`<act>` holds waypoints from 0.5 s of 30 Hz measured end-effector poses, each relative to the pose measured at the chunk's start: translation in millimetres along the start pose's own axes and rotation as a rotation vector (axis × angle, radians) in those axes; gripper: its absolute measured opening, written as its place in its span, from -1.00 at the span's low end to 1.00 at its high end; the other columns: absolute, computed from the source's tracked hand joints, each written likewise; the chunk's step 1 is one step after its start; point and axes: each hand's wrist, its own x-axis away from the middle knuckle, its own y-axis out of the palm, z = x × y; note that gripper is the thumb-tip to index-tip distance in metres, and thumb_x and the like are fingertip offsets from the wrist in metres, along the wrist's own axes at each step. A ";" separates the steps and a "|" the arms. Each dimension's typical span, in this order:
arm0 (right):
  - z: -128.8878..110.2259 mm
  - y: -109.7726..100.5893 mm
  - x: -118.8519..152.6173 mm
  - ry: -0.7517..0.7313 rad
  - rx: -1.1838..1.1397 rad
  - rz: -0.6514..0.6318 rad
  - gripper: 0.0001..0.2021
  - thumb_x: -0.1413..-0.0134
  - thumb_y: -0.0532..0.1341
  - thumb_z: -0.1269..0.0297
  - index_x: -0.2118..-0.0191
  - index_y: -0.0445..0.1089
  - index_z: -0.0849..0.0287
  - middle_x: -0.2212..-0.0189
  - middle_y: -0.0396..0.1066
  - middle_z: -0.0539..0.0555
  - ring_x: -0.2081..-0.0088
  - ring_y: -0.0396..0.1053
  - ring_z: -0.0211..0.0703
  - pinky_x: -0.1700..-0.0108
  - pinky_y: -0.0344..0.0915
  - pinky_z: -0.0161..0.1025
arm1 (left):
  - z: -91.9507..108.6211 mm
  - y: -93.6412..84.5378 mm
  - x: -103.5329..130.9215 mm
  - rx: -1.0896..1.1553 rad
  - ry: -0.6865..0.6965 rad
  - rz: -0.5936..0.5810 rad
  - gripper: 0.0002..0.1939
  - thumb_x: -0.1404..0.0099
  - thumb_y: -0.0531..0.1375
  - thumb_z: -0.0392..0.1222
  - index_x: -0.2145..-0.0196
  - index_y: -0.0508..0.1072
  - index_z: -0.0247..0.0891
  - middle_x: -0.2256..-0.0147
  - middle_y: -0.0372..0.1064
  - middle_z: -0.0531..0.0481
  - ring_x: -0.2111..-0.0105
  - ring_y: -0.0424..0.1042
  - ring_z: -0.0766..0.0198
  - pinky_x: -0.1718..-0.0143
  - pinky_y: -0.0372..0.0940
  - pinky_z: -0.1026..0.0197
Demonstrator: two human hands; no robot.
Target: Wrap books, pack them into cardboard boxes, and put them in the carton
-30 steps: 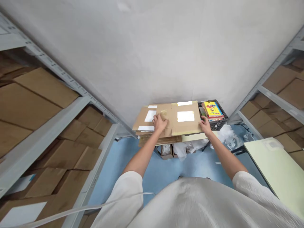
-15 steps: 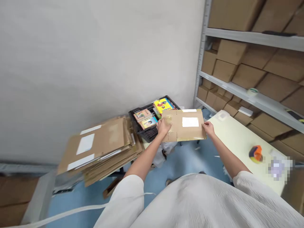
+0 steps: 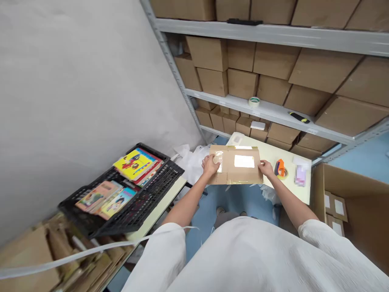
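Note:
Between my two hands is a flat cardboard piece [image 3: 240, 172] with a white label [image 3: 244, 161] and shiny clear tape along its left part. My left hand [image 3: 210, 166] grips its left end, fingers over the tape. At the right edge, my right hand [image 3: 266, 168] pinches the cardboard between thumb and fingers. Beyond and below it is the pale table [image 3: 267, 150]. On that table, close to my right hand, sits an orange tape dispenser [image 3: 281, 168] with a roll of tape.
To the left, a black plastic crate [image 3: 136, 217] holds colourful books [image 3: 135, 164]. Flattened cardboard [image 3: 27, 259] is stacked beside it. Shelves [image 3: 273, 36] of brown boxes stand ahead, with a tape roll [image 3: 254, 101] and cutter [image 3: 298, 117]. A large open carton [image 3: 358, 186] stands at right.
My view has turned right, away from the cardboard stack and toward the shelves and table. The cardboard piece stays in both hands and is now partly over the table.

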 end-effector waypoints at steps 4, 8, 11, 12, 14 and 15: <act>22.6 -21.1 -4.7 0.078 -0.018 0.070 -0.66 0.07 0.30 0.27 0.10 0.58 0.12 0.33 0.57 0.04 0.24 0.52 -0.02 0.09 0.41 -0.16 | 33.9 24.4 -24.0 -0.021 0.093 -0.072 -0.34 -0.28 0.35 -0.05 -0.32 0.40 -0.06 -0.34 0.30 -0.27 -0.34 0.28 -0.29 -0.33 0.20 -0.21; 33.9 -32.2 -11.0 0.148 -0.003 0.150 -0.84 0.14 0.29 0.32 0.33 0.53 0.07 0.35 0.54 0.07 0.19 0.52 0.05 0.05 0.42 -0.11 | 61.2 47.5 -52.5 -0.045 0.166 -0.138 -0.33 -0.26 0.35 -0.09 -0.31 0.40 -0.04 -0.31 0.34 -0.26 -0.31 0.31 -0.27 -0.33 0.21 -0.21; 36.4 -36.3 -19.6 0.220 0.001 0.170 -0.94 0.13 0.30 0.33 0.42 0.47 0.04 0.39 0.51 0.08 0.19 0.52 0.09 0.05 0.42 -0.08 | 78.5 62.9 -80.3 -0.048 0.219 -0.190 -0.33 -0.25 0.36 -0.10 -0.31 0.40 -0.05 -0.32 0.34 -0.26 -0.33 0.30 -0.26 -0.34 0.20 -0.20; 36.2 -37.0 -23.6 0.246 -0.006 0.173 -0.93 0.12 0.31 0.33 0.41 0.48 0.04 0.39 0.51 0.08 0.18 0.52 0.09 0.05 0.42 -0.08 | 83.7 67.5 -90.9 -0.047 0.233 -0.207 -0.33 -0.26 0.36 -0.09 -0.31 0.40 -0.05 -0.33 0.34 -0.26 -0.33 0.30 -0.26 -0.34 0.20 -0.20; 34.4 -36.8 -33.1 0.294 -0.033 0.186 -0.86 0.09 0.32 0.30 0.31 0.53 0.04 0.35 0.53 0.08 0.17 0.53 0.10 0.03 0.43 -0.06 | 92.7 75.9 -113.5 -0.051 0.254 -0.244 -0.34 -0.25 0.37 -0.09 -0.30 0.41 -0.04 -0.34 0.33 -0.26 -0.34 0.30 -0.26 -0.34 0.20 -0.19; 32.9 -36.0 -38.5 0.313 -0.048 0.195 -0.80 0.08 0.33 0.28 0.24 0.56 0.05 0.32 0.54 0.09 0.16 0.53 0.10 0.02 0.43 -0.06 | 96.5 79.6 -125.1 -0.056 0.265 -0.262 -0.34 -0.25 0.38 -0.09 -0.30 0.42 -0.04 -0.34 0.33 -0.26 -0.34 0.31 -0.26 -0.33 0.20 -0.19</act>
